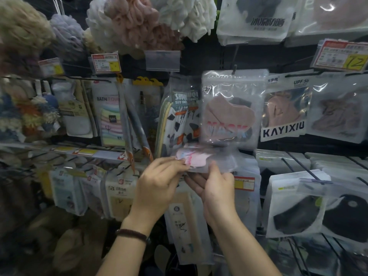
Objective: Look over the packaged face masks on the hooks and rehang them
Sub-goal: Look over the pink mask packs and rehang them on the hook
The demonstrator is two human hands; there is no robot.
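Glossy clear plastic wraps the flat mask packet [207,160] pinched between left hand [159,184] and right hand [215,190], just below the hanging pink mask pack [231,108].

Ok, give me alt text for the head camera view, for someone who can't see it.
Two bare hands, left hand and right hand, hold a clear packaged face mask flat, off its hook, before a crowded shop display. Directly above hangs a pink MASK packet, with bath towel packs left of it.

Both hands [159,182] [216,188] raised, fingers [179,166] pinched.
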